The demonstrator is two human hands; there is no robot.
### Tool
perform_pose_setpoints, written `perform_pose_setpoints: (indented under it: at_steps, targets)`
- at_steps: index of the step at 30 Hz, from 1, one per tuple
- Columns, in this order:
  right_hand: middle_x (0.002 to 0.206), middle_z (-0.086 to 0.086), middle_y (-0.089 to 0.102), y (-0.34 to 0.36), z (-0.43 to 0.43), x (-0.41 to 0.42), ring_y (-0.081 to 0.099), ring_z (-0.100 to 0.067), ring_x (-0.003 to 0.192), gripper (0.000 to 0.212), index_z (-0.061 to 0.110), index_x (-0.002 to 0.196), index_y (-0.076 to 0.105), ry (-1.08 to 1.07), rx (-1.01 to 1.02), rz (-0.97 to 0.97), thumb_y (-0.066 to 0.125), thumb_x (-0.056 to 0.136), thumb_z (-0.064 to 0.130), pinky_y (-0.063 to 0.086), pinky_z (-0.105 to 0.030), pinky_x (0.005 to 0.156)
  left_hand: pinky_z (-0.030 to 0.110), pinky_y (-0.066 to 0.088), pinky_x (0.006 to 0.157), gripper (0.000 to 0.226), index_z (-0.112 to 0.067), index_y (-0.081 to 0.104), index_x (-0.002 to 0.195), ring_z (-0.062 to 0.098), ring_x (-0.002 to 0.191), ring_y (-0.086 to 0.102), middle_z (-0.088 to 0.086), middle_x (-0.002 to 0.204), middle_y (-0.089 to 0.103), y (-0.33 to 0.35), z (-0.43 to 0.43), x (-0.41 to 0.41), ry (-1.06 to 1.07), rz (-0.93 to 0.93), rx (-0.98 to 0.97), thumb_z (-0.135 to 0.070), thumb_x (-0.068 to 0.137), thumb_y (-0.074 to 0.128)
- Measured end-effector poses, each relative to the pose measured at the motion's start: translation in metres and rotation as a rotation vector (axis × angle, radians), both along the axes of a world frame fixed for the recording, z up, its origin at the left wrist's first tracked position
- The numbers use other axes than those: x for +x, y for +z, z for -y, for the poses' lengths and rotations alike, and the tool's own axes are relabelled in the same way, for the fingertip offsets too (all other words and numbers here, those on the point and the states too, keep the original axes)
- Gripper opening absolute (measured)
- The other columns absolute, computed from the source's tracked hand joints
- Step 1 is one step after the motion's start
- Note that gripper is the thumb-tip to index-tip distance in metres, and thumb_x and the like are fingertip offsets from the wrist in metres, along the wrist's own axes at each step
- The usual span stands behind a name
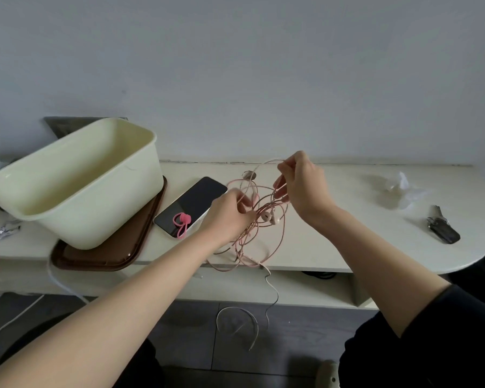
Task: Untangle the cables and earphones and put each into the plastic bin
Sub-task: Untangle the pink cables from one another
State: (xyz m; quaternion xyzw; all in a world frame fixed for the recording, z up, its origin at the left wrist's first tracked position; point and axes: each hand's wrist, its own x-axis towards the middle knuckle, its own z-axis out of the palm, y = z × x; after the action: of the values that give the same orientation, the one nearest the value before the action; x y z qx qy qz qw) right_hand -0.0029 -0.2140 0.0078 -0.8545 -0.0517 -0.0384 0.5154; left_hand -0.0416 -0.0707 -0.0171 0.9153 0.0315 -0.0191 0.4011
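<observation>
Lying between tangle [264,217] and bin [95,211]: phone [196,201]

Above a pale surface [333,219], the left hand [227,217] and right hand [303,186] pinch a pink tangle of cables and earphones [259,219] beside a cream plastic bin [95,208], phone [191,205] between.

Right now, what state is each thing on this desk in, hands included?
Plastic bin: upright, open-topped, no cables seen inside, standing on the brown tray.
Cable and earphone tangle: knotted, held above the desk, one end dangling below its edge.
Left hand: pinches a strand.
Right hand: pinches a strand, higher up.
Phone: face up, screen dark, pink cable tie lying on it.
Keys: lying on the desk.
</observation>
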Motion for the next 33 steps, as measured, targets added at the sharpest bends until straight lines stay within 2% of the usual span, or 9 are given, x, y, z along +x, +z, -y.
perform_pose_setpoints:
  at_steps: [3, 6, 9, 11, 15, 18, 22, 27, 33]
  targets:
    - [0.073, -0.012, 0.065, 0.003, 0.0, -0.003, 0.067, -0.029, 0.061, 0.022, 0.018, 0.076, 0.039, 0.03, 0.022, 0.005, 0.042, 0.098, 0.013, 0.056, -0.048, 0.065, 0.004, 0.037, 0.052, 0.027, -0.014, 0.046, 0.092, -0.001, 0.059, 0.048, -0.008, 0.075, 0.054, 0.008, 0.005, -0.004, 0.062, 0.111, -0.105, -0.001, 0.079, 0.065]
    - [0.076, -0.015, 0.065, 0.006, -0.002, -0.006, 0.067, -0.027, 0.06, 0.022, 0.017, 0.077, 0.04, 0.047, 0.058, 0.008, 0.042, 0.098, 0.012, 0.058, -0.044, 0.062, 0.004, 0.035, 0.053, 0.02, -0.017, 0.058, 0.085, -0.011, 0.054, 0.049, -0.007, 0.08, 0.06, 0.014, 0.007, -0.006, 0.002, 0.138, -0.143, 0.003, 0.08, 0.061]
    - [0.077, -0.016, 0.065, 0.007, -0.001, -0.007, 0.068, -0.027, 0.061, 0.021, 0.016, 0.078, 0.041, 0.057, 0.086, 0.011, 0.043, 0.098, 0.011, 0.058, -0.043, 0.061, 0.009, 0.035, 0.049, 0.01, -0.017, 0.064, 0.088, 0.003, 0.055, 0.048, 0.003, 0.094, 0.066, 0.015, 0.01, -0.007, -0.021, 0.056, -0.253, -0.01, 0.084, 0.06]
    - [0.076, -0.014, 0.065, 0.008, 0.0, -0.008, 0.069, -0.027, 0.062, 0.02, 0.015, 0.078, 0.041, 0.055, 0.11, 0.004, 0.043, 0.098, 0.01, 0.058, -0.04, 0.06, 0.012, 0.036, 0.051, 0.011, -0.018, 0.063, 0.092, 0.006, 0.056, 0.048, -0.004, 0.1, 0.066, 0.014, 0.011, -0.006, -0.03, 0.041, -0.265, -0.017, 0.082, 0.067]
    - [0.073, -0.012, 0.064, 0.01, -0.002, -0.01, 0.068, -0.023, 0.057, 0.02, 0.014, 0.078, 0.042, 0.047, 0.198, -0.03, 0.042, 0.098, 0.01, 0.056, -0.028, 0.05, 0.004, 0.036, 0.055, 0.018, -0.019, 0.06, 0.093, -0.009, 0.059, 0.052, -0.016, 0.085, 0.062, 0.012, 0.01, -0.004, -0.075, 0.083, -0.15, -0.018, 0.08, 0.072]
    - [0.073, -0.011, 0.064, 0.01, -0.003, -0.008, 0.065, -0.019, 0.051, 0.02, 0.013, 0.079, 0.042, 0.027, 0.22, -0.044, 0.042, 0.099, 0.011, 0.054, -0.026, 0.047, 0.006, 0.037, 0.051, 0.015, -0.018, 0.06, 0.088, -0.001, 0.055, 0.05, -0.015, 0.078, 0.061, 0.011, 0.01, -0.004, -0.094, 0.068, -0.109, -0.022, 0.08, 0.073]
    - [0.074, -0.011, 0.063, 0.007, -0.002, -0.005, 0.062, -0.017, 0.045, 0.021, 0.014, 0.078, 0.042, -0.021, 0.241, -0.057, 0.041, 0.099, 0.012, 0.054, -0.028, 0.046, 0.005, 0.036, 0.054, 0.023, -0.02, 0.059, 0.08, -0.004, 0.062, 0.051, -0.016, 0.072, 0.059, 0.012, 0.01, -0.004, -0.084, 0.06, -0.083, -0.032, 0.075, 0.078]
    - [0.071, -0.009, 0.063, 0.006, -0.004, -0.004, 0.063, -0.017, 0.045, 0.02, 0.015, 0.079, 0.043, -0.011, 0.217, -0.081, 0.042, 0.099, 0.014, 0.054, -0.029, 0.045, 0.008, 0.035, 0.047, 0.018, -0.018, 0.057, 0.074, 0.002, 0.055, 0.05, -0.016, 0.069, 0.059, 0.011, 0.007, -0.006, -0.081, 0.032, -0.043, -0.025, 0.08, 0.073]
    - [0.072, -0.014, 0.064, 0.004, -0.002, -0.002, 0.063, -0.018, 0.042, 0.017, 0.007, 0.086, 0.044, -0.002, 0.184, -0.145, 0.04, 0.101, 0.014, 0.052, -0.027, 0.041, 0.016, 0.038, 0.058, 0.022, -0.015, 0.058, 0.078, 0.005, 0.065, 0.054, -0.015, 0.065, 0.061, 0.015, 0.009, -0.01, -0.061, 0.015, -0.069, -0.032, 0.078, 0.072]
